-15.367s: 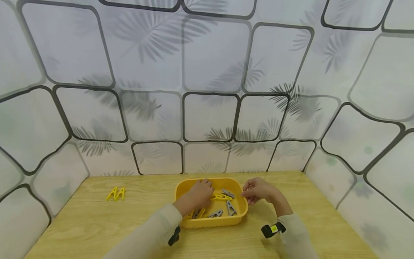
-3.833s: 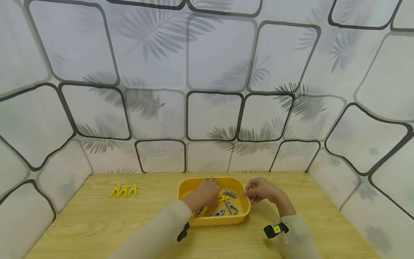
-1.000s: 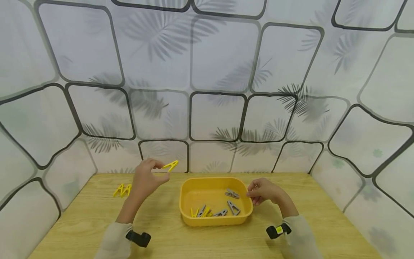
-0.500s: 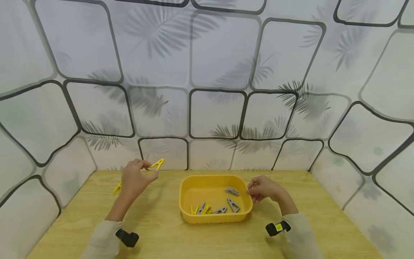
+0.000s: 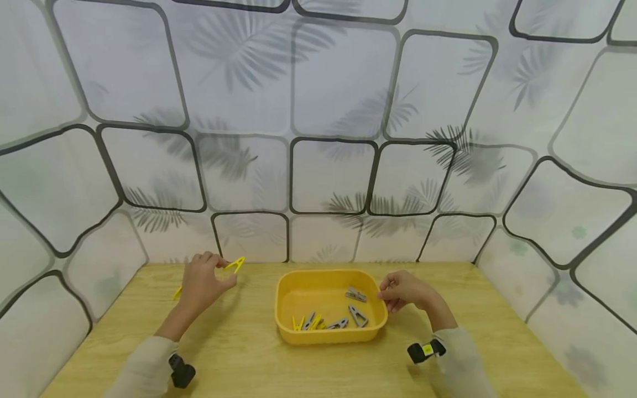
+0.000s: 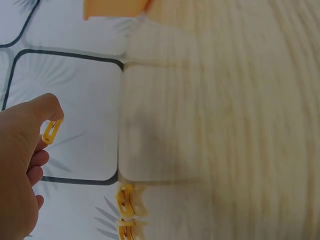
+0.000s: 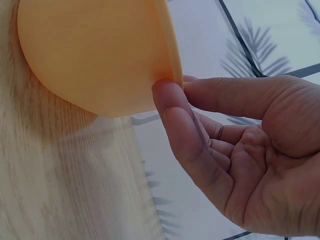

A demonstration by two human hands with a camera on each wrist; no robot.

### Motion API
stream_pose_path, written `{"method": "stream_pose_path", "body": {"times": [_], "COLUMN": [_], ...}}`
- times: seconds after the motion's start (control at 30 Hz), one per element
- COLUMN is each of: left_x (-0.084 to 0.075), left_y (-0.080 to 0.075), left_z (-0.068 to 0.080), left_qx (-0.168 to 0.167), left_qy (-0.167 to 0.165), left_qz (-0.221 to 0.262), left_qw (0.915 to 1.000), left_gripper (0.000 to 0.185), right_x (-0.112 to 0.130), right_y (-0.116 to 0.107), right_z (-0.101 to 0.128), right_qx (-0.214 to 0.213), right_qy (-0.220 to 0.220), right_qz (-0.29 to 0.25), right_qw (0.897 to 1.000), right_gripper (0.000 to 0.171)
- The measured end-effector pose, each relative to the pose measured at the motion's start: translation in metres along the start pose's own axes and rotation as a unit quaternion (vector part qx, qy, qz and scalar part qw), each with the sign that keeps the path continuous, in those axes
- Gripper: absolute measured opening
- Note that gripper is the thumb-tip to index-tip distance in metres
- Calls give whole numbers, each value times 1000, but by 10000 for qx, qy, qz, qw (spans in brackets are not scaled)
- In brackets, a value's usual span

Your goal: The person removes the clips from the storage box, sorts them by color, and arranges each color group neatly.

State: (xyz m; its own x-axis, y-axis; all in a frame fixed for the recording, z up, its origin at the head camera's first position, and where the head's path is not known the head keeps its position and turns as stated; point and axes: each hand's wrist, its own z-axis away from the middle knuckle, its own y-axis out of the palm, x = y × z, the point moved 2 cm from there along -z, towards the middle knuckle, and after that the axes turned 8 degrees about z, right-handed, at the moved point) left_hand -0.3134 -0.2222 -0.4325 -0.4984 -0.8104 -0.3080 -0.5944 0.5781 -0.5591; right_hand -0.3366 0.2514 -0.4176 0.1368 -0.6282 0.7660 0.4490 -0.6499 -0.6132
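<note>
2 hands show in the head view. The left hand (image 5: 201, 282) is raised over the bench (image 5: 239, 354), its fingers pinching a yellow clothespin (image 5: 235, 264) whose long axis runs up and to the right, away from the palm. The row of yellow pins (image 5: 177, 292) on the bench lies just left of and below that hand, mostly hidden behind it, so the left hand is much the nearer. The right hand (image 5: 405, 290) sits at the right rim of the yellow tray (image 5: 298, 337), which holds grey pins (image 5: 356, 316) and a few yellow ones. Left wrist view: the held pin (image 6: 51, 131) is seen end-on under the thumb, and 2 pins of the row (image 6: 126, 200) lie below the fingers at the wall's foot, which the head view hides. Right wrist view: the fingers (image 7: 180, 125) are loosely bent, thumb and fingertip touching the tray's rim (image 7: 167, 45), a contact that the head view leaves unclear.
</note>
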Motion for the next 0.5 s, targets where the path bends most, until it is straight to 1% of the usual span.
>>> {"method": "stream_pose_path", "body": {"times": [0.13, 0.3, 0.5], "left_x": [5, 10, 16], "left_y": [1, 2, 5], "left_z": [3, 9, 15], "left_qx": [117, 338, 565], "left_qy": [74, 18, -67], "left_qz": [-33, -105, -193], "left_qw": [9999, 9994, 9982], "left_gripper": [30, 31, 31], "right_x": [-1, -2, -1], "right_y": [-1, -1, 0], "right_z": [-2, -2, -2], "right_qx": [2, 14, -1], "right_qy": [2, 128, 161], "right_qz": [-16, -19, -24], "right_qw": [10000, 9999, 9999], "right_gripper": [22, 21, 21]}}
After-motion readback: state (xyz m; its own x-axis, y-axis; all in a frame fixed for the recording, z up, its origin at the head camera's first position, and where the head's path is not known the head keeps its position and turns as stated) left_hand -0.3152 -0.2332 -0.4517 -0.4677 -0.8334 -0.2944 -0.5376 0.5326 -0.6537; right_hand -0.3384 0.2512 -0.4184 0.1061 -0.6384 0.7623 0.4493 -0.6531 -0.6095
